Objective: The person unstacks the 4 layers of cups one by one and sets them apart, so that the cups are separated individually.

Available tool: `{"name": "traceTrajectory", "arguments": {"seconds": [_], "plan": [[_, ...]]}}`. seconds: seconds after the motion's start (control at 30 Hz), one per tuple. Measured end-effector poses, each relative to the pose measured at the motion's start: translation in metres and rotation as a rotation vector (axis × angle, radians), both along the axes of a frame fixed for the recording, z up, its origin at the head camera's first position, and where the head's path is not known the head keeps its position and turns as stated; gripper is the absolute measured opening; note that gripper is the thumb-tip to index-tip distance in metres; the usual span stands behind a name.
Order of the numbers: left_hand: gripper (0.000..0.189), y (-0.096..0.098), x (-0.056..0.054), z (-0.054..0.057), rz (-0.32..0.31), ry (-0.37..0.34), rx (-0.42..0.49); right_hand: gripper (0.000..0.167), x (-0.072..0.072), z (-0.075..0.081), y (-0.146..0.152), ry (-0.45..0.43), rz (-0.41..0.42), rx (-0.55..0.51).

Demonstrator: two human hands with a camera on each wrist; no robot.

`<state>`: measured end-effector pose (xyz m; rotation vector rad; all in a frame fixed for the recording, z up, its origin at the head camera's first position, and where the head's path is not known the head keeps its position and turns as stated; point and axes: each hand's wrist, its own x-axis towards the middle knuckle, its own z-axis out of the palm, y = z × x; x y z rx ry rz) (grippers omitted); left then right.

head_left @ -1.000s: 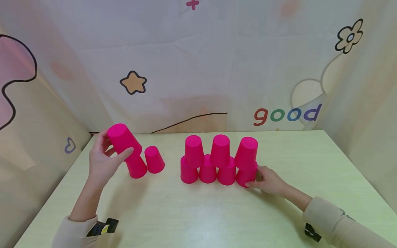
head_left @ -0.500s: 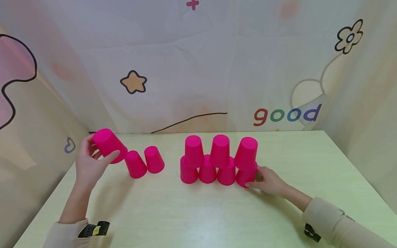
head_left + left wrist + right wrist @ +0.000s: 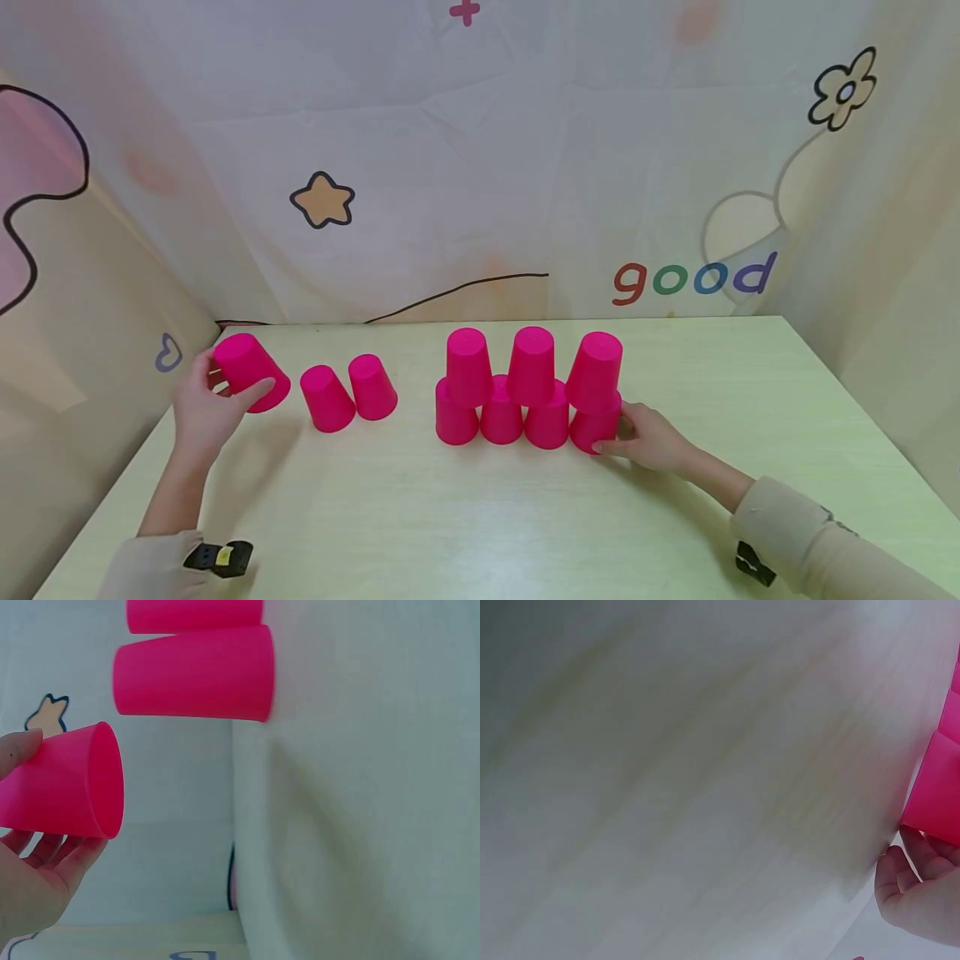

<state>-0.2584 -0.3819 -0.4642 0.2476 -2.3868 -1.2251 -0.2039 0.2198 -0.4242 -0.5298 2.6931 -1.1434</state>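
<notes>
A pink plastic cup (image 3: 249,373) is gripped by my left hand (image 3: 201,417), thumb across its front and fingers behind. In the left wrist view this cup (image 3: 56,784) is raised off the table, mouth facing down. Two more upside-down pink cups, a nearer one (image 3: 327,400) and a farther one (image 3: 373,387), stand just to its right. Around the base of the rightmost bottom cup (image 3: 592,429) my right hand (image 3: 654,437) keeps its thumb in front and fingers at the side. Upper cups (image 3: 536,365) rest across the bottom row (image 3: 457,423).
All of the cups are on a pale wooden table (image 3: 480,517). Behind it hangs a printed cloth (image 3: 450,167), which also runs along the left and right sides. A strap with a black device (image 3: 228,558) sits at the left cuff.
My left hand has carried its cup left and down, away from above the nearer of the two standing cups. My right hand and the stacked cups have stayed put.
</notes>
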Motion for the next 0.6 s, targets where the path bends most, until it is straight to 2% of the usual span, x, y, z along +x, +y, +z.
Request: {"name": "traceTrajectory", "arguments": {"seconds": [0.1, 0.33, 0.6], "plan": [[0.08, -0.0011, 0.0005, -0.0064, -0.025, -0.022, -0.011, 0.055, 0.0, -0.0004, 0.0003, 0.005, -0.001, 0.001], [0.08, 0.0041, 0.0073, -0.0086, -0.092, -0.098, -0.059, 0.056, 0.0011, 0.0013, 0.0002, 0.01, 0.004, 0.005], [0.092, 0.0083, 0.0086, -0.0031, -0.125, -0.163, -0.086, 0.055, 0.0021, 0.0042, -0.0022, 0.004, 0.002, 0.008]]}}
